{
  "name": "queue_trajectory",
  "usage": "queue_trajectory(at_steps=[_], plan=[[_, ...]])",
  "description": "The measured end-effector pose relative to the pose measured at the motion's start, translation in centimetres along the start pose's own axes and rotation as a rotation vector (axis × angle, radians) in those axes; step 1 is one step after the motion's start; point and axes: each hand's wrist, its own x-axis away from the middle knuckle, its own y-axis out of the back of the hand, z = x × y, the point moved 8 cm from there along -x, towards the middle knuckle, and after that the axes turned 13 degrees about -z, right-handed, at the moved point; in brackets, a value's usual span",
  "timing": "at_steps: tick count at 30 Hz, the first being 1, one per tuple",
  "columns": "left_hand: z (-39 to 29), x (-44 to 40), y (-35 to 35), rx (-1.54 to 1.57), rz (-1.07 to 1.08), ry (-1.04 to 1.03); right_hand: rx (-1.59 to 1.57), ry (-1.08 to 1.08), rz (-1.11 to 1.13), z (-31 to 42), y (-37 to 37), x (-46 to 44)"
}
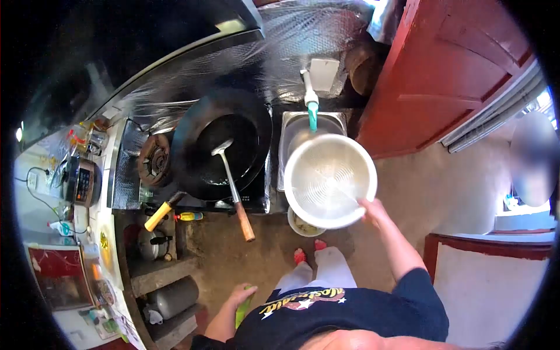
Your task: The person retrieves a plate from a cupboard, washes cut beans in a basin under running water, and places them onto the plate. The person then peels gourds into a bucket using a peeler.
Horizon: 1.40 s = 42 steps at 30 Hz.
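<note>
My right hand grips the rim of a white perforated colander, which is held in front of the metal sink and covers part of it. Nothing can be made out inside the colander. Low at my left side, my left hand is closed around a green item that hangs down beside my shirt. Under the colander, partly hidden, is a pale bowl with something light inside. A white faucet with a teal end points down into the sink.
A large black wok on the stove holds a spatula, its wooden handle sticking out over the front edge. Another yellow handle juts out at the left. A red door stands at the right.
</note>
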Motion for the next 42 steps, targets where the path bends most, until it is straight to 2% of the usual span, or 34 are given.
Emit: queue_trajectory(at_steps=[3, 4, 6, 8, 10, 11, 12, 13, 14, 15, 16, 17, 18, 20, 21, 23, 24, 25, 28, 30, 32, 34, 36, 37, 38, 39, 40, 42], plan=[[3.5, 0.9, 0.4, 0.116, -0.076, 0.022, -0.091, -0.055, 0.026, 0.5, -6.7, -6.9], [2.9, 2.1, 0.7, 0.120, -0.088, 0.020, -0.087, -0.095, 0.001, 1.0, -8.3, -7.9], [0.4, 6.1, 2.2, 0.079, -0.300, -0.008, -0.116, -0.117, 0.003, 1.7, -11.0, -9.9], [1.3, 7.8, 0.8, 0.147, -0.335, 0.057, -0.104, -0.199, -0.001, -0.1, -12.7, -14.6], [1.6, 10.1, -0.4, 0.091, -0.453, 0.169, -0.124, -0.271, 0.059, -0.8, -13.4, -16.8], [1.5, 11.4, -1.2, 0.110, -0.516, 0.166, -0.123, -0.208, 0.104, -0.9, -13.6, -17.9], [1.2, 12.2, -2.1, 0.135, -0.584, 0.155, -0.148, -0.343, 0.081, -1.5, -13.7, -18.7], [1.4, 12.7, -3.1, 0.116, -0.599, 0.186, -0.085, -0.281, 0.129, -0.7, -13.2, -18.2], [1.7, 13.2, -4.4, 0.090, -0.609, 0.219, -0.095, -0.348, 0.261, -5.7, -14.4, -25.3], [1.8, 13.1, -6.2, 0.119, -0.637, 0.218, 0.052, -0.296, 0.293, -1.1, -12.8, -19.4], [2.4, 13.2, -8.6, 0.358, -0.642, 0.254, -0.064, -0.428, 0.357, -1.7, -13.6, -20.2], [2.4, 13.3, -10.2, 0.593, -0.639, 0.286, -0.094, -0.437, 0.425, -2.8, -14.2, -21.8], [0.6, 14.2, -9.9, 0.604, -0.659, 0.287, 0.063, -0.493, 0.428, -1.5, -13.0, -19.7], [-3.9, 17.5, -8.4, 0.694, -0.761, 0.479, 0.019, -0.467, 0.568, -1.9, -11.9, -18.5], [-3.2, 16.5, -9.1, 0.710, -0.767, 0.474, 0.121, -0.454, 0.626, -1.7, -11.1, -17.8], [-2.2, 12.7, -11.5, 0.719, -0.620, 0.312, 0.606, -0.310, 0.714, -1.1, -9.6, -16.1], [-2.8, 12.1, -11.7, 0.746, -0.628, 0.315, 0.771, -0.224, 0.754, -0.2, -9.3, -14.8], [-5.6, 12.0, -10.1, 0.627, -0.650, 0.223, 0.857, -0.063, 0.741, 1.5, -9.2, -12.7], [-13.8, 13.3, -6.7, 0.372, -0.663, 0.086, 0.922, 0.065, 0.979, 3.1, -10.4, -7.1], [-16.6, 12.5, -5.6, 0.342, -0.692, 0.045, 0.954, 0.095, 1.127, 4.8, -11.7, -2.8], [-19.0, 12.7, -5.3, 0.344, -0.609, 0.033, 0.903, 0.312, 1.209, 9.0, -13.1, 3.8], [-20.3, 13.7, -4.0, 0.391, -0.650, 0.003, 0.956, 0.473, 1.388, 7.8, -16.0, 5.3], [-21.6, 16.1, -1.7, 0.524, -0.879, -0.195, 1.115, 0.519, 1.473, 7.6, -16.7, 10.7], [-21.9, 16.9, -0.9, 0.655, -0.877, -0.233, 1.080, 0.686, 1.594, 7.1, -17.4, 13.8], [-23.1, 19.0, 0.6, 0.732, -0.967, -0.360, 1.041, 0.843, 1.723, 6.2, -17.5, 17.0], [-23.7, 20.6, 1.6, 0.822, -0.988, -0.430, 1.026, 0.750, 1.814, 5.2, -17.1, 19.9], [-23.9, 22.6, 2.8, 0.906, -1.111, -0.482, 1.007, 0.726, 1.896, 3.2, -17.4, 21.7], [-22.4, 24.4, 3.5, 1.315, -1.090, -0.621, 0.895, 0.569, 2.018, 1.5, -16.9, 26.5]])
